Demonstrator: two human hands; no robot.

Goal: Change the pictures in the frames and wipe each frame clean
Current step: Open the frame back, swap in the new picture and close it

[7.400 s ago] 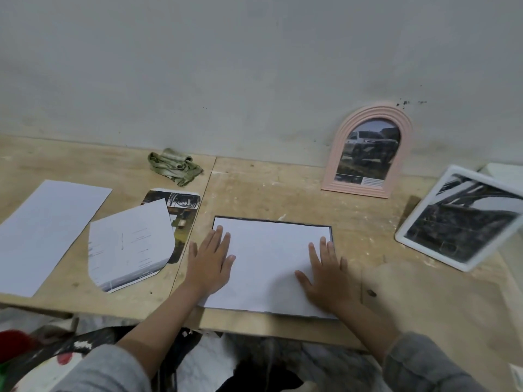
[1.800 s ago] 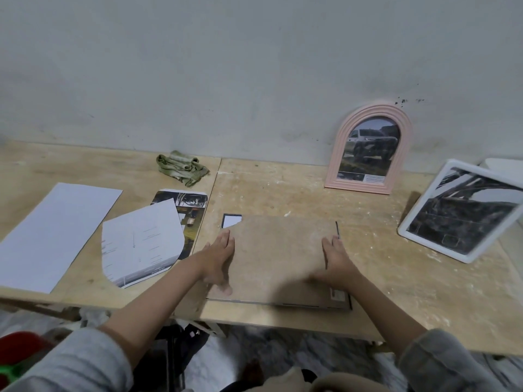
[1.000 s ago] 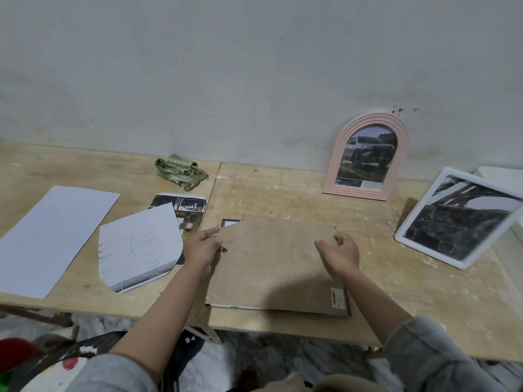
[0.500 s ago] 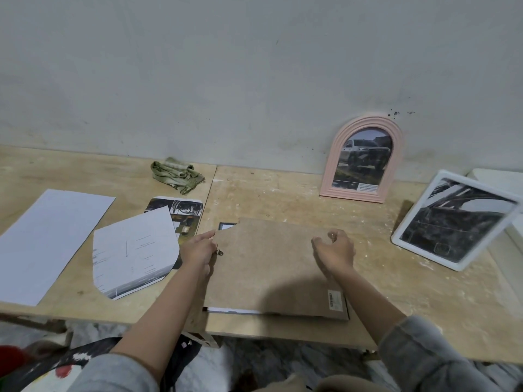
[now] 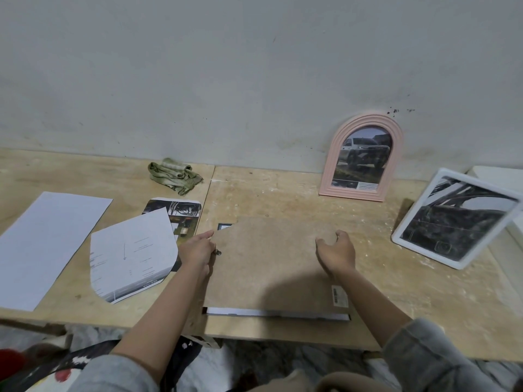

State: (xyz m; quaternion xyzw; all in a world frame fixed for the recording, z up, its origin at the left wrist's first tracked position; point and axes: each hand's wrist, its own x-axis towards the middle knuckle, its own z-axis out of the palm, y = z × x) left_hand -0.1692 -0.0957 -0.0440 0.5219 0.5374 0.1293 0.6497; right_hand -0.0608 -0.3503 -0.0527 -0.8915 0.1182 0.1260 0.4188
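A brown backing board (image 5: 271,264) lies on a face-down frame, whose edge (image 5: 277,312) shows along the table front. My left hand (image 5: 198,248) is at the board's left edge, thumb and fingers on a small metal clip (image 5: 218,252). My right hand (image 5: 336,250) is curled over the board's upper right edge; what its fingertips hold is hidden. A pink arched frame (image 5: 362,157) with a truck picture leans on the wall. A white frame (image 5: 455,219) with a dark picture stands tilted at the right. A green cloth (image 5: 175,176) lies crumpled by the wall.
Left of the board lie an arch-cut sheet (image 5: 133,253), a printed picture (image 5: 181,210) partly under it, and a large white sheet (image 5: 48,244). The wooden table (image 5: 283,193) ends just below the board. A white block (image 5: 503,176) sits at the far right.
The white picture sheet was covered with the backing board. Both hands moved from pressing flat to the board's side edges, and their fingers have curled there.
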